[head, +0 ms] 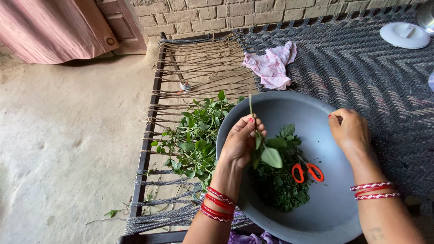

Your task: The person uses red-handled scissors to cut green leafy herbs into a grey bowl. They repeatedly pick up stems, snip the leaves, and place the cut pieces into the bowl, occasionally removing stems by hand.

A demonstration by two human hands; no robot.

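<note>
Woven rope bedding on a dark frame fills the scene, set against a brick wall over an earthen floor. A leafy sprig (257, 138) is held over the grey bowl (334, 217), its thin stem running upright from six toward twelve o'clock, leaves hanging at the lower end. It is pinched between thumb and fingers of the left hand (239, 144), which is the nearer hand. The right hand (349, 132) lies at three o'clock, well apart, fingers curled closed at the bowl's rim; nothing can be made out in them. Plucked leaves (280, 187) and red-handled scissors (307, 172) rest in the bowl. A stem pile (194, 135) lies at nine o'clock.
</note>
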